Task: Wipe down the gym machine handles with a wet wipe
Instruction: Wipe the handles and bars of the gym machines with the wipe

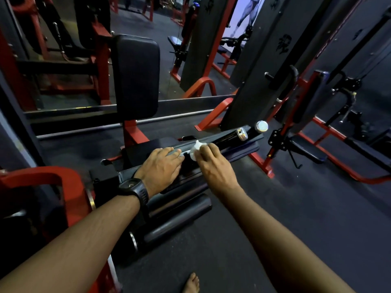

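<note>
A long black handle bar [224, 138] with a chrome end cap [242, 134] runs up to the right across the machine. My right hand [213, 166] holds a crumpled white wet wipe [195, 149] pressed around the bar. My left hand [161, 169], with a black watch on its wrist, rests on the bar just left of the wipe, its fingers straight. Under both hands the bar is hidden.
A black padded backrest [135, 77] on a red post stands behind the bar. Black foam rollers [179, 216] lie below my left wrist. Red-framed machines [317, 132] stand to the right and left. A mirror lines the back. A bare foot [191, 283] is on the dark floor.
</note>
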Action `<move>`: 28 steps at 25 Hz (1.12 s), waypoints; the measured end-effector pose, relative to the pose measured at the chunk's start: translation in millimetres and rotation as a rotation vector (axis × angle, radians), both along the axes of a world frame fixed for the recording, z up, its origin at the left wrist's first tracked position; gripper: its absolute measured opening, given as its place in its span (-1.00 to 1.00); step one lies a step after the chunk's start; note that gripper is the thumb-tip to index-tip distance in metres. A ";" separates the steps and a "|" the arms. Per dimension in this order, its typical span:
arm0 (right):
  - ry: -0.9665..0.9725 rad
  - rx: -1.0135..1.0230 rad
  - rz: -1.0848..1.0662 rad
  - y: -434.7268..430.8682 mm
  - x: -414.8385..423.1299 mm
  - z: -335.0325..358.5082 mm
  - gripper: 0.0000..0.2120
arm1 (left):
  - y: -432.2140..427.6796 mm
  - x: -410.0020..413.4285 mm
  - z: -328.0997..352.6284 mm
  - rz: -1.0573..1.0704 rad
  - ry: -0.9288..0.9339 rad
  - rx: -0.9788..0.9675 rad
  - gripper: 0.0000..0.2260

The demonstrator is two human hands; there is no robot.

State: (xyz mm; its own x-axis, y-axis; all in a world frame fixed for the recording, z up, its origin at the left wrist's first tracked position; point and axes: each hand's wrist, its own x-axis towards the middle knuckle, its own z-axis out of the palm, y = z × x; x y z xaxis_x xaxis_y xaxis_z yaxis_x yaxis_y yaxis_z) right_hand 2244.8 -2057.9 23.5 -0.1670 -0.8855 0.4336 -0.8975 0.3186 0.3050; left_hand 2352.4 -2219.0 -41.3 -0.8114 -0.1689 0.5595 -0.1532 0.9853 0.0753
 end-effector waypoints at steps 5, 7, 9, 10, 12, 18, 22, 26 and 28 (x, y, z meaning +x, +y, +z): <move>0.274 0.334 -0.022 -11.8 -19.4 9.6 -0.56 | 3.2 -0.2 1.1 0.016 0.014 -0.029 -0.67; 0.281 0.401 -0.044 -14.2 -16.6 8.0 -0.58 | 2.7 0.2 1.6 0.014 0.017 -0.028 -0.68; 0.326 0.463 -0.014 -9.2 -11.1 0.3 -0.56 | 3.0 0.0 1.7 0.022 0.006 -0.036 -0.67; 0.319 0.478 -0.002 -8.7 -12.8 5.7 -0.54 | 3.3 -0.8 2.2 0.027 0.001 -0.032 -0.67; 0.302 0.440 -0.013 -8.1 -22.3 26.6 -0.51 | 4.5 -2.4 3.1 0.037 -0.014 -0.018 -0.68; 0.344 0.364 -0.295 3.2 -25.9 66.1 -0.71 | 7.4 -3.9 12.7 0.050 -0.151 0.033 -0.72; 0.359 0.292 -0.402 23.3 -14.5 79.5 -0.69 | 14.9 2.3 32.3 0.067 -0.271 0.041 -0.70; -0.024 0.169 -0.460 37.2 20.9 71.2 -0.67 | 19.8 6.1 53.5 0.111 -0.345 0.107 -0.76; -0.199 0.133 -0.401 36.7 29.7 59.5 -0.72 | 22.3 13.7 59.2 0.132 -0.344 0.138 -0.71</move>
State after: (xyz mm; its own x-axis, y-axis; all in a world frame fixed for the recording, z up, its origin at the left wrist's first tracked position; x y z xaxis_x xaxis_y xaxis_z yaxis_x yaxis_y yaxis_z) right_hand 2274.5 -2021.2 83.0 -0.5756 -0.7799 0.2458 -0.7568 0.6220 0.2012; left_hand 2366.1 -2196.7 17.8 -0.9139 -0.3387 0.2236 -0.3169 0.9398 0.1281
